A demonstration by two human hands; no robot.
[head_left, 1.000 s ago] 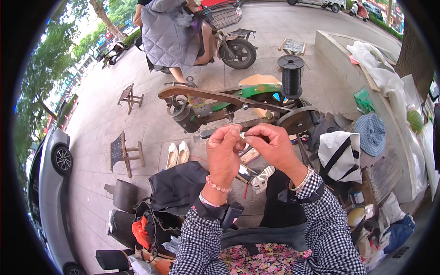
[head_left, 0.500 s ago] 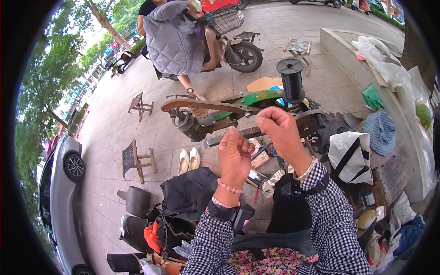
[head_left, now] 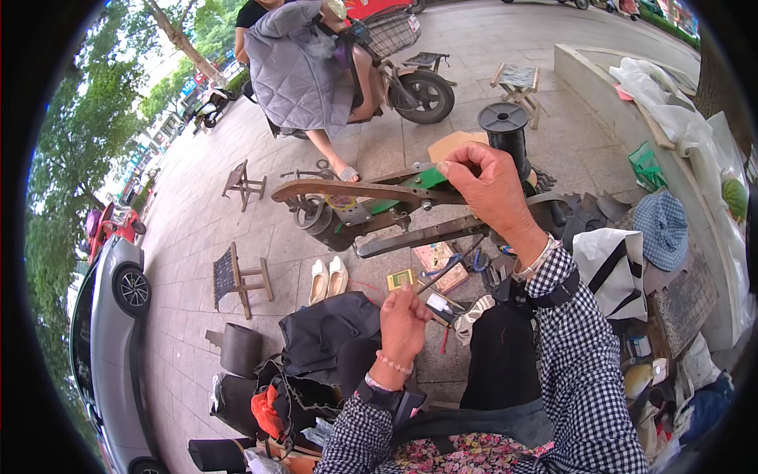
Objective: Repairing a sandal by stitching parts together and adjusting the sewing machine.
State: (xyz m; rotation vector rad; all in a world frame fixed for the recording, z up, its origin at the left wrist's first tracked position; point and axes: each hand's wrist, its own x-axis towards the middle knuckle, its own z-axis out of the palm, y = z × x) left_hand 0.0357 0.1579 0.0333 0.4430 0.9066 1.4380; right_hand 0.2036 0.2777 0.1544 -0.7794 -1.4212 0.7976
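Observation:
My left hand (head_left: pixel 402 325) is closed in a pinch, low in front of me, near a small yellow-and-green packet (head_left: pixel 401 279). Higher and to the right, my right hand (head_left: pixel 496 193) also pinches with thumb and forefinger, in front of a shoe-repair sewing machine (head_left: pixel 355 189). What either pinch holds, if anything, is too fine to see. The machine has a long brown arm, a green part and dark metal bars. A big spool of black thread (head_left: pixel 505 130) stands upright on it, just behind my right hand.
White shoes (head_left: pixel 328 280) and a folding stool (head_left: pixel 239 280) stand left on the paving. A black cloth (head_left: pixel 328 332) lies nearer. Tools surround a pink box (head_left: pixel 442 265). A white bag (head_left: pixel 608 272) sits right. Beyond the machine, a person sits on a scooter (head_left: pixel 367 87).
My hands have moved apart: the left came down toward me, the right rose slightly and moved over the machine's green part. Both stay pinched. The yellow-and-green packet is now uncovered.

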